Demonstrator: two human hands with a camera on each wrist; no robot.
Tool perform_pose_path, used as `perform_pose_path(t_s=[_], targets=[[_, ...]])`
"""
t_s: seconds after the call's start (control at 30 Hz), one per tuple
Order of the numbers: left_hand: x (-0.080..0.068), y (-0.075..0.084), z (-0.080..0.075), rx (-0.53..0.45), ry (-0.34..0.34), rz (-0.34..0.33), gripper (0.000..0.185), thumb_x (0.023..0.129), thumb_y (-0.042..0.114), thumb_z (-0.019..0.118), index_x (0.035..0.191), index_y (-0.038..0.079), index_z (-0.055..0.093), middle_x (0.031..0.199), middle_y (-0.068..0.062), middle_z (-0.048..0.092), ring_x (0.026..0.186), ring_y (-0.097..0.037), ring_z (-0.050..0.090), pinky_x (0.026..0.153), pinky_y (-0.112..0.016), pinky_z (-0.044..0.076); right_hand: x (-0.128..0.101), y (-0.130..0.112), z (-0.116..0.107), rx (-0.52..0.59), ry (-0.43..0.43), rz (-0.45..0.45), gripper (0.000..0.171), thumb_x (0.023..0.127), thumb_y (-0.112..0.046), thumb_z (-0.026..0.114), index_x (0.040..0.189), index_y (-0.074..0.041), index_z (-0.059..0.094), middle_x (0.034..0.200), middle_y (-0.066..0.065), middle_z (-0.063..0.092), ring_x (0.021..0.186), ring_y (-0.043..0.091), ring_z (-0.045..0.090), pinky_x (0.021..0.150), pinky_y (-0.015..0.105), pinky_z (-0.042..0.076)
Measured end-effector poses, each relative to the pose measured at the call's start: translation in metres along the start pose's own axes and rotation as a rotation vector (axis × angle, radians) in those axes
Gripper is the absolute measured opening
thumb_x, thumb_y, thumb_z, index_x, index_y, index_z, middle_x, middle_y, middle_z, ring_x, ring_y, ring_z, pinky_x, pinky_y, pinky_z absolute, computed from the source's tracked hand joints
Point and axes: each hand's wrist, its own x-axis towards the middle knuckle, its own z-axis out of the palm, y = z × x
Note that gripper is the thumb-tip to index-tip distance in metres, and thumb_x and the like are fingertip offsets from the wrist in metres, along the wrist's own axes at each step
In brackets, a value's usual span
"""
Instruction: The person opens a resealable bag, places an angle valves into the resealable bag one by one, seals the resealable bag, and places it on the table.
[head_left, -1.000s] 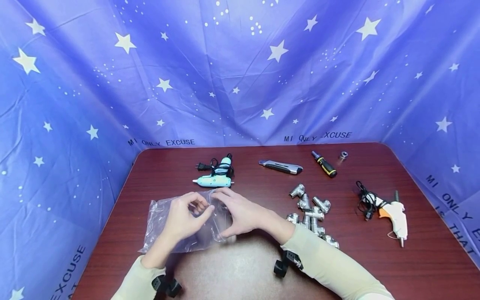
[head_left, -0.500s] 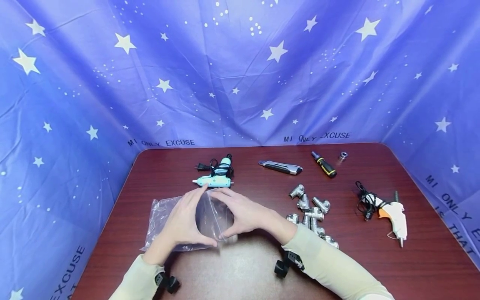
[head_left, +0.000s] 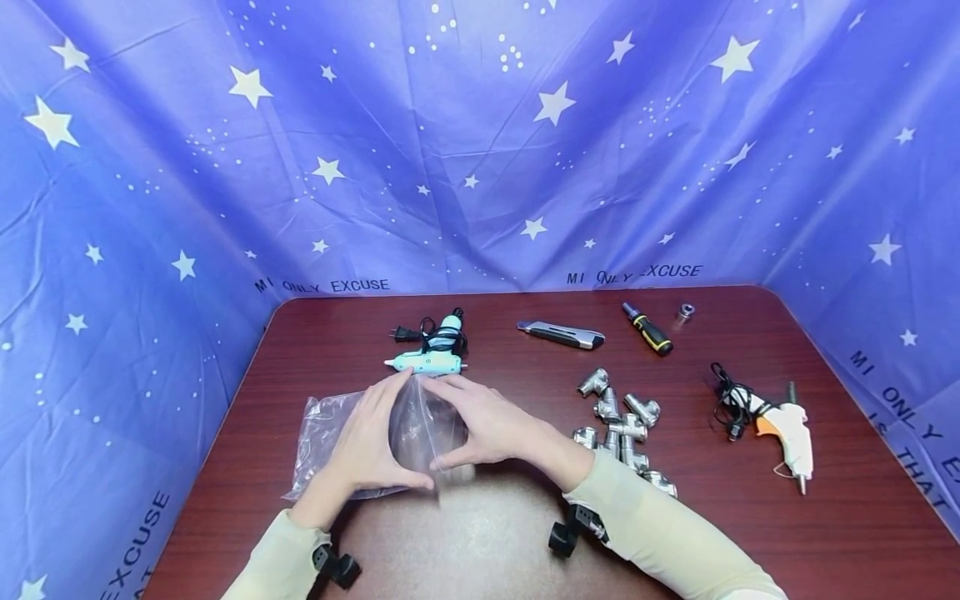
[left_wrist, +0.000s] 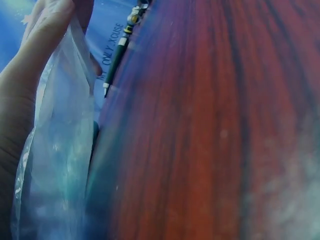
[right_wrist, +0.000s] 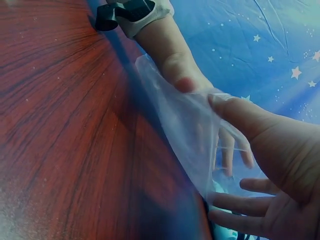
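Observation:
A clear plastic bag (head_left: 330, 425) lies on the dark red table (head_left: 750, 517), its mouth turned to the right. My left hand (head_left: 375, 437) holds the mouth's left lip, index finger stretched up and thumb low. My right hand (head_left: 483, 425) holds the opposite lip, so the two hands frame the opening between them. In the right wrist view the bag (right_wrist: 180, 125) hangs as a thin film, with my right thumb on its near side and my fingers (right_wrist: 235, 220) behind it. The left wrist view shows my left hand (left_wrist: 30, 65) along the bag (left_wrist: 55, 150) edge.
A teal glue gun (head_left: 431, 354) lies just behind the hands. Several metal pipe fittings (head_left: 622, 425) sit right of my right wrist. Farther back are a utility knife (head_left: 562, 335), a screwdriver (head_left: 648, 328) and a small socket (head_left: 685, 312). A white glue gun (head_left: 783, 429) lies at the right. Blue starred cloth surrounds the table.
My left fingers, curled and pinching the bag a second ago, have straightened and spread, widening the bag's mouth. My right hand has barely moved.

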Motion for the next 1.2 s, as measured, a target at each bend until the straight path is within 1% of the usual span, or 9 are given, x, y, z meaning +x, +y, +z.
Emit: perform_pose_path(t_s=[0.2, 0.33, 0.43, 0.53, 0.63, 0.73, 0.93, 1.03, 1.2], targets=[[-0.001, -0.001, -0.003, -0.010, -0.021, 0.005, 0.162, 0.037, 0.077, 0.096, 0.170, 0.017, 0.025, 0.159, -0.009, 0.051, 0.143, -0.031, 0.052, 0.120, -0.063, 0.042, -0.001, 0.000, -0.001, -0.024, 0.003, 0.024, 0.110, 0.080, -0.061, 0.087, 0.169, -0.027, 0.030, 0.162, 0.005, 0.049, 0.144, 0.023, 0.055, 0.109, 0.054, 0.054], [-0.001, 0.000, -0.003, -0.012, -0.027, -0.026, 0.157, 0.042, 0.078, 0.095, 0.170, 0.020, 0.026, 0.155, -0.009, 0.055, 0.139, -0.031, 0.056, 0.115, -0.061, 0.047, -0.001, -0.001, -0.001, -0.037, 0.022, 0.017, 0.110, 0.080, -0.061, 0.087, 0.169, -0.032, 0.030, 0.159, 0.005, 0.053, 0.138, 0.022, 0.060, 0.107, 0.050, 0.056], [-0.001, 0.000, -0.001, -0.030, 0.002, -0.040, 0.149, 0.045, 0.075, 0.096, 0.168, 0.022, 0.031, 0.150, -0.007, 0.058, 0.133, -0.029, 0.060, 0.110, -0.058, 0.052, -0.001, -0.002, -0.001, -0.034, 0.034, 0.005, 0.108, 0.081, -0.061, 0.087, 0.169, -0.035, 0.029, 0.158, 0.002, 0.053, 0.134, 0.020, 0.062, 0.105, 0.046, 0.057], [-0.001, -0.002, 0.000, -0.076, 0.031, -0.023, 0.138, 0.048, 0.069, 0.098, 0.163, 0.023, 0.038, 0.146, -0.003, 0.060, 0.129, -0.025, 0.063, 0.107, -0.055, 0.055, -0.002, -0.003, -0.001, -0.054, 0.048, -0.016, 0.100, 0.085, -0.058, 0.084, 0.168, -0.036, 0.031, 0.156, 0.000, 0.054, 0.130, 0.018, 0.063, 0.102, 0.043, 0.058], [0.000, -0.004, 0.001, -0.122, 0.046, 0.000, 0.129, 0.050, 0.063, 0.100, 0.158, 0.021, 0.044, 0.143, -0.001, 0.061, 0.127, -0.021, 0.063, 0.107, -0.052, 0.056, -0.003, -0.004, -0.005, -0.086, 0.084, -0.047, 0.087, 0.090, -0.054, 0.081, 0.164, -0.033, 0.040, 0.150, 0.000, 0.058, 0.122, 0.017, 0.066, 0.096, 0.041, 0.058], [0.000, -0.005, 0.001, -0.143, 0.058, 0.014, 0.125, 0.051, 0.060, 0.101, 0.157, 0.019, 0.047, 0.141, -0.001, 0.062, 0.125, -0.019, 0.063, 0.106, -0.051, 0.056, -0.005, -0.002, -0.012, -0.094, 0.134, -0.058, 0.072, 0.094, -0.049, 0.079, 0.157, -0.027, 0.051, 0.143, 0.000, 0.063, 0.118, 0.017, 0.068, 0.096, 0.040, 0.060], [0.000, -0.005, 0.001, -0.156, 0.068, 0.018, 0.124, 0.050, 0.061, 0.101, 0.155, 0.021, 0.049, 0.136, 0.001, 0.065, 0.120, -0.018, 0.065, 0.101, -0.050, 0.058, -0.016, 0.014, -0.031, -0.096, 0.183, -0.019, 0.044, 0.096, -0.035, 0.078, 0.135, -0.016, 0.069, 0.127, 0.002, 0.072, 0.112, 0.018, 0.072, 0.097, 0.040, 0.062], [0.000, -0.004, 0.002, -0.150, 0.062, 0.006, 0.125, 0.048, 0.064, 0.101, 0.155, 0.024, 0.049, 0.134, 0.003, 0.065, 0.119, -0.015, 0.065, 0.100, -0.050, 0.059, -0.025, 0.027, -0.042, -0.108, 0.212, 0.010, 0.036, 0.095, -0.028, 0.079, 0.127, -0.012, 0.073, 0.119, 0.004, 0.075, 0.104, 0.020, 0.073, 0.093, 0.039, 0.062], [0.000, -0.004, 0.001, -0.147, 0.039, -0.015, 0.128, 0.046, 0.066, 0.101, 0.156, 0.026, 0.048, 0.135, 0.005, 0.064, 0.122, -0.012, 0.063, 0.103, -0.048, 0.058, -0.044, 0.053, -0.060, -0.175, 0.273, 0.068, 0.031, 0.092, -0.024, 0.082, 0.118, -0.009, 0.076, 0.113, 0.007, 0.076, 0.102, 0.025, 0.074, 0.092, 0.043, 0.062]])
